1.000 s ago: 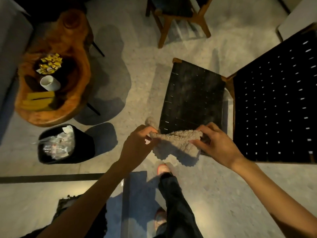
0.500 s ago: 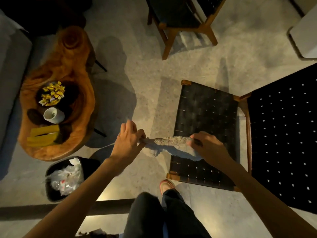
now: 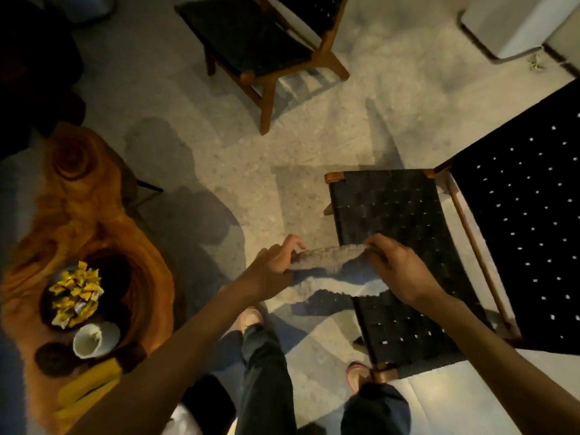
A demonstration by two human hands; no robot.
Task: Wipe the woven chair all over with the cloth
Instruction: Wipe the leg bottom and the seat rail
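Grey fuzzy cloth is stretched between two hands. The left grip pinches one end with curled fingers and the right grip pinches the other. The cloth hangs over the left edge of the black woven wooden-framed chair; contact is unclear. The chair's backrest is cut off at right. Farther off, a second dark wooden chair is blurred and cropped.

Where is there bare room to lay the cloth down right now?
The woven chair seat beyond the cloth is bare up to its far corners. The floor between it, the wooden table and the second chair is open. The table's hollow is crowded: wrappers, cup.
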